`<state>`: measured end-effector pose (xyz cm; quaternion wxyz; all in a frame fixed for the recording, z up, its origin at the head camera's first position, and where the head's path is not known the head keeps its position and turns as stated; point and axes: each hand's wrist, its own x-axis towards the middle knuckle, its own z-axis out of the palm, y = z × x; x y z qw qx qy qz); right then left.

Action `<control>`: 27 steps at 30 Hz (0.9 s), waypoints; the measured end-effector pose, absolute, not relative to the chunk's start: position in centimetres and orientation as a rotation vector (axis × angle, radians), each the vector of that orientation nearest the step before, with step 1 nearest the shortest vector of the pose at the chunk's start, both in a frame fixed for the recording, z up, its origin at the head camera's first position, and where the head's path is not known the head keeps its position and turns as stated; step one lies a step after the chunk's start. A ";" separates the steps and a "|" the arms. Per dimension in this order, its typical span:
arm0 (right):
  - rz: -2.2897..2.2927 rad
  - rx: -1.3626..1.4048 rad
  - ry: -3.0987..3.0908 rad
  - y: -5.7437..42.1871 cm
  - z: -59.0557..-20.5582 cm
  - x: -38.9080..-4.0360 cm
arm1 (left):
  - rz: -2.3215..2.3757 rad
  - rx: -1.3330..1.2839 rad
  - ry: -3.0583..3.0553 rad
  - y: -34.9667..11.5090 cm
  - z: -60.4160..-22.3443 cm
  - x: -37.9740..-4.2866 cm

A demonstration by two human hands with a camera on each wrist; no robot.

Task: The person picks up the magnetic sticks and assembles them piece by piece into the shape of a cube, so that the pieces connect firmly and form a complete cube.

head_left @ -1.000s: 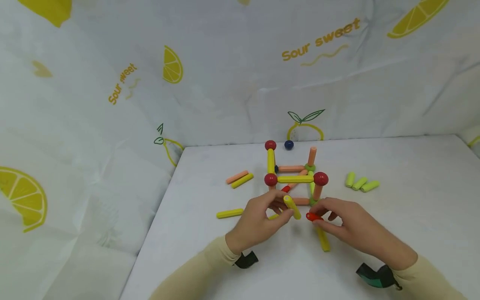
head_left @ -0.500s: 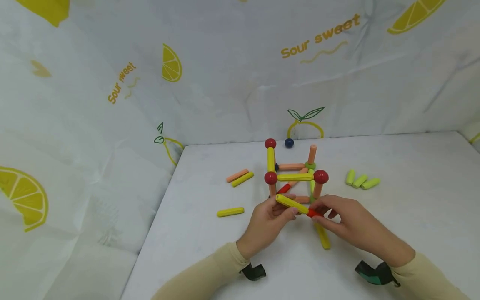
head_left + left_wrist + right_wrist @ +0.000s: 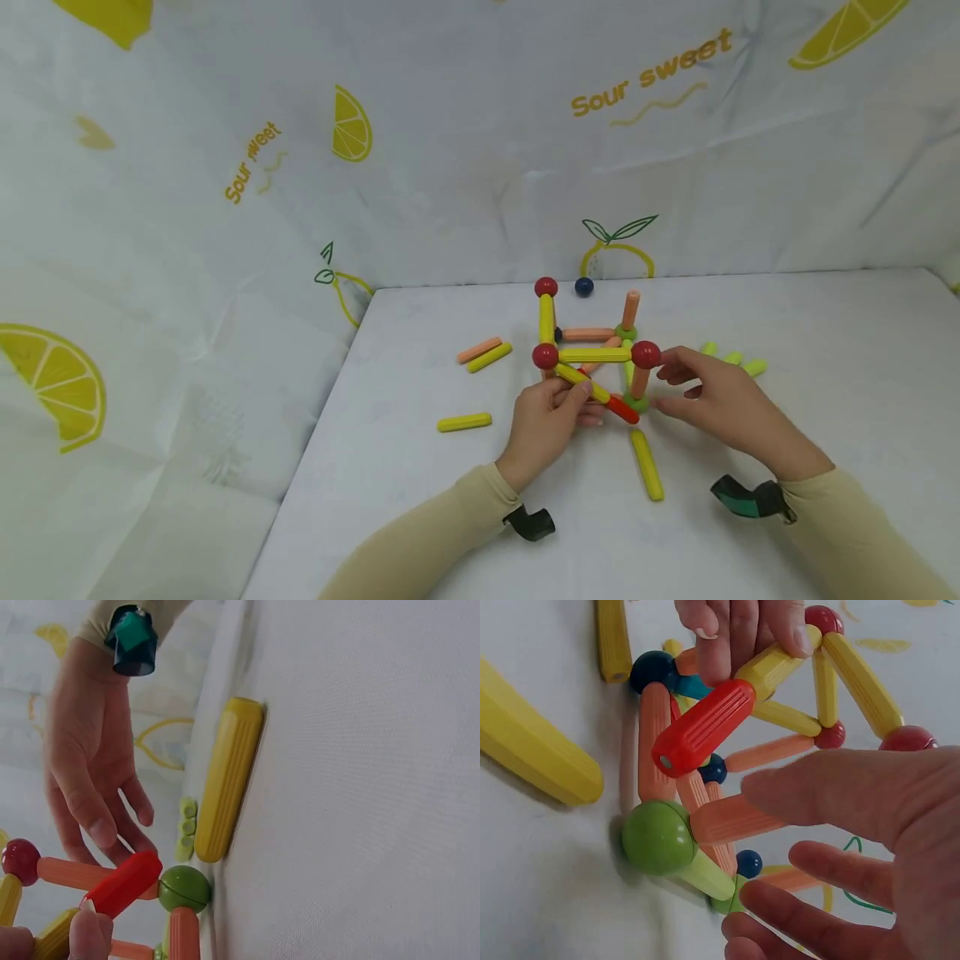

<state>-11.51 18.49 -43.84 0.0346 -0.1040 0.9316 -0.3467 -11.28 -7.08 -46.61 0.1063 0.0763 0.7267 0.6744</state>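
My left hand (image 3: pixel 543 429) pinches a yellow magnetic rod (image 3: pixel 776 666) between thumb and fingers. A short red rod (image 3: pixel 705 729) is joined end to end to it and sticks out toward the right, slanting down. The yellow rod's far end meets the front left red ball (image 3: pixel 545 356) of a frame built from rods and balls. My right hand (image 3: pixel 716 408) holds nothing; its fingers are loosely spread beside the front right red ball (image 3: pixel 646 354) and the upright orange rod (image 3: pixel 639 382) under it. At that upright's foot sits a green ball (image 3: pixel 658 837).
One yellow rod (image 3: pixel 648 465) lies in front of the frame, another yellow rod (image 3: pixel 464 422) to its left. Farther back left lie an orange rod (image 3: pixel 478 350) and a yellow one side by side. A dark blue ball (image 3: pixel 584 287) rests behind; several light green rods (image 3: pixel 754 367) lie right.
The yellow and red rods, apart at first, are now joined. My left hand has carried them forward to the red ball. My right hand has let go of the red rod and moved forward and right.
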 end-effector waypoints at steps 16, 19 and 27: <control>-1.146 -0.418 2.768 17.1 -46.1 -13.1 | 2.063 0.253 2.207 -6.3 -46.8 -11.3; -1.128 -0.395 2.782 17.0 -46.3 -13.0 | 2.054 0.234 2.225 -6.3 -46.9 -11.3; -1.109 -0.383 2.777 16.8 -46.3 -12.9 | 1.964 0.210 2.257 -6.9 -47.0 -10.9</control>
